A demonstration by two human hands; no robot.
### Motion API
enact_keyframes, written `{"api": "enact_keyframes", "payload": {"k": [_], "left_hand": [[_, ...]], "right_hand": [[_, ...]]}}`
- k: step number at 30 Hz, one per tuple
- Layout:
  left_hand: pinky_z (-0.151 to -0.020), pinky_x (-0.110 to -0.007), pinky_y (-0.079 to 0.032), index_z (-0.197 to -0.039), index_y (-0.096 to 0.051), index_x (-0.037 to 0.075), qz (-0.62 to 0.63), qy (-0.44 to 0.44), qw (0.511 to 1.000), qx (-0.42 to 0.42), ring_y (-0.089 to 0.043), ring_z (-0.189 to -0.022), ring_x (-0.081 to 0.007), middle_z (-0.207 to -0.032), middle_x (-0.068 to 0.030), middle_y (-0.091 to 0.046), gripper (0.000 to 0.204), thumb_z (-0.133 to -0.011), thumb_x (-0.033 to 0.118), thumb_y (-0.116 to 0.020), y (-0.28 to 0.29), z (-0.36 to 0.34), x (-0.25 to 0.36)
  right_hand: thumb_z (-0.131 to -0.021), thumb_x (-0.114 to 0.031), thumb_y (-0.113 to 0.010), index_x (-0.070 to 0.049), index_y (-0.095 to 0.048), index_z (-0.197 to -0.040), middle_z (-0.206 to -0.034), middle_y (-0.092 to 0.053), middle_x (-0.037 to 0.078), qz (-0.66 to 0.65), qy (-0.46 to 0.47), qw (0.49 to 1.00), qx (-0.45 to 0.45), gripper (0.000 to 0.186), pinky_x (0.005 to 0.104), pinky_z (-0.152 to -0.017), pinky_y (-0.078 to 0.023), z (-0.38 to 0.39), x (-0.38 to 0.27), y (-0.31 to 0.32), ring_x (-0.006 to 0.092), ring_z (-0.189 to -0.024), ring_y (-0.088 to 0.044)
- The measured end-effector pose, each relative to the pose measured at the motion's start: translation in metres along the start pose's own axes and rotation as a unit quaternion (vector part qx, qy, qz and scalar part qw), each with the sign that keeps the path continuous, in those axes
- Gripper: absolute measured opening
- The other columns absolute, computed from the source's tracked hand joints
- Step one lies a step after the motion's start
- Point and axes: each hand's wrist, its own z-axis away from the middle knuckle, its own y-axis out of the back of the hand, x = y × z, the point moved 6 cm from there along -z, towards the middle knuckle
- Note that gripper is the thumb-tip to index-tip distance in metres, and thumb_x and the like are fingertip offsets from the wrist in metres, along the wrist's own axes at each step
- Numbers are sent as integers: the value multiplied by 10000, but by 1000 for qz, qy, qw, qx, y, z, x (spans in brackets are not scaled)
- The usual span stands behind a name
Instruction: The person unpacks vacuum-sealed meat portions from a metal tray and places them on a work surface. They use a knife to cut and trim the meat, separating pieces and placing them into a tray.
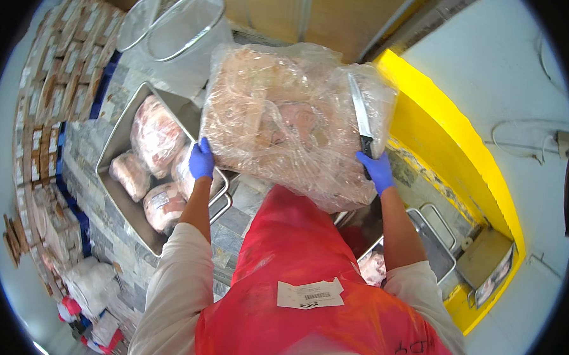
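A large pinkish-brown block wrapped in clear plastic [249, 106] is in front of me, above the red apron's lower part. Gloved in blue, my left hand [201, 159] grips its near left edge, fingers partly hidden. My right hand [377, 171], also in a blue glove, is closed around the black handle of a knife [360, 108] at the block's near right edge. The knife's long blade points away from me and lies over the loose plastic. What supports the block from below is hidden.
At left stands a metal tub [116, 146] with several wrapped meat pieces [158, 134]. Behind it is a clear plastic bag on a metal hoop [192, 27]. Stacked cartons [61, 60] line the far left. Another metal tub [443, 254] and a yellow barrier [452, 121] are at right.
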Motion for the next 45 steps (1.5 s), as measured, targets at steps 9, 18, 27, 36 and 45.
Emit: {"api": "enact_keyframes", "payload": {"k": [9, 18, 27, 36, 45], "left_hand": [[-994, -513, -452, -1444, -360, -47, 28, -15, 999, -17, -579, -1165, -471, -1262, -352, -574, 702, -988, 476, -463, -14, 31, -14], [-970, -460, -499, -1406, -492, 21, -39, 93, 992, -71, -639, -1102, -412, -1192, -230, -672, 624, -952, 442, -567, 47, 177, -297], [-824, -441, -544, -1174, -680, 23, 81, 297, 937, 167, -700, -944, -380, -1011, -224, -718, 407, -945, 346, -584, 151, 186, -483], [-1057, -431, -442, -1304, -583, -56, 182, 382, 901, 95, -569, -1229, -420, -1301, -295, -592, 609, -918, 415, -590, 103, 73, -581], [-1073, -386, -410, -1372, -517, -78, 552, 468, 687, 70, -522, -1288, -330, -1398, -220, -549, 701, -924, 446, -647, 24, 18, -616]], "right_hand": [[-713, -473, -844, 153, -378, -1404, -1429, -460, 300, 234, 117, 955, 141, 1042, 426, -1113, -368, -9, 26, 16, 354, -1323, -475], [-880, -307, -716, 64, -385, -1451, -1474, -419, 284, 348, 482, 784, 175, 758, 511, -1148, -313, 147, -57, -102, 439, -1365, -403], [-858, -221, -722, -26, -582, -1287, -1279, -601, 211, 328, 477, 789, -208, 491, 458, -1030, -448, 230, -51, -380, 378, -1192, -570], [-873, -438, -657, -25, -669, -1176, -1132, -681, 221, 550, 314, 625, -456, 513, 407, -962, -501, 230, -16, -651, 364, -1068, -650], [-872, -497, -646, -5, -626, -1263, -1220, -655, 240, 554, 298, 615, -476, 628, 421, -988, -487, 224, -13, -838, 379, -1127, -631]]}}
